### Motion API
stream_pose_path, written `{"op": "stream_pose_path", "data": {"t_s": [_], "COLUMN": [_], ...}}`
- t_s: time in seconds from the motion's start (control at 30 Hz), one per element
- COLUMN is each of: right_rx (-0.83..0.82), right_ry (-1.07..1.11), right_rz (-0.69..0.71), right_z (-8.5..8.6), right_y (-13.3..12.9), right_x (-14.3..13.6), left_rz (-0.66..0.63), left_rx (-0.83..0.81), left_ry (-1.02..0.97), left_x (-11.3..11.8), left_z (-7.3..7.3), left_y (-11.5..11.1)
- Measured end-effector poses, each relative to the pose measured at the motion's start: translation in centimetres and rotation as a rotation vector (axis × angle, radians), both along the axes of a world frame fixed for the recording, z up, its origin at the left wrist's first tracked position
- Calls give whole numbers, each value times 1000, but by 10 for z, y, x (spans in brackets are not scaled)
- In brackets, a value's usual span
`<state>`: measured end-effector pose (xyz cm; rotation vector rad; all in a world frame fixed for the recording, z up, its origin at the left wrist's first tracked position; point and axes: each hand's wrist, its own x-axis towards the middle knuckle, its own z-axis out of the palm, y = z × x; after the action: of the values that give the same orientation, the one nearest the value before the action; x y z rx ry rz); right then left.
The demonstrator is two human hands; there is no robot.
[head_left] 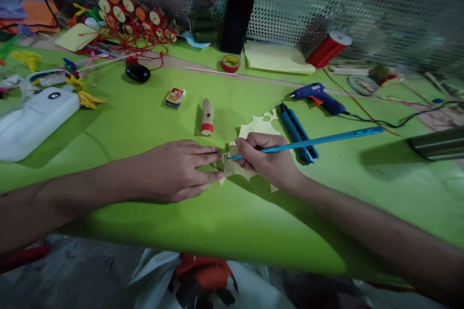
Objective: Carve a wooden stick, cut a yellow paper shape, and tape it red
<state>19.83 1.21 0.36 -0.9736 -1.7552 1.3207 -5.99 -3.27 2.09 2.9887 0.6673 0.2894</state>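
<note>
My right hand (266, 157) is closed around a long blue pen (319, 141), its tip touching a jagged-edged piece of pale yellow paper (259, 128). Dark pencil-like lines show on the paper just below the tip. Flat on the table and the paper's left edge lies my left hand (184, 170), fingers spread and holding nothing. Just beyond the hands stands or lies a small wooden tube (207, 117) with a red band and a black dot. To the right of the paper is a blue cutter (297, 133), partly behind the pen.
A blue glue gun (319, 98) with its cable lies at the right, near a metal cylinder (440, 144). Farther back are red tape (230, 63), a red spool (329, 49) and a black phone-like slab (239, 15). A black mouse-shaped object (137, 73) and white device (38, 118) are left.
</note>
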Motion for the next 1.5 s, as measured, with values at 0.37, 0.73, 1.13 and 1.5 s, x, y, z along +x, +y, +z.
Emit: {"op": "stream_pose_path", "data": {"t_s": [0.37,0.73,1.13,1.5], "right_rx": [-2,62,45,40], "right_ry": [-1,-3,-5,9], "right_rz": [1,-36,4,-36], "right_z": [1,6,4,6], "right_y": [1,-2,-1,-1], "right_x": [-1,-5,-3,-6], "left_rz": [-4,-3,-1,2], "left_rx": [20,22,38,26], "left_ry": [14,-18,-15,-2], "left_x": [1,0,1,0], "left_z": [0,-1,-2,-3], "left_y": [1,0,0,0]}}
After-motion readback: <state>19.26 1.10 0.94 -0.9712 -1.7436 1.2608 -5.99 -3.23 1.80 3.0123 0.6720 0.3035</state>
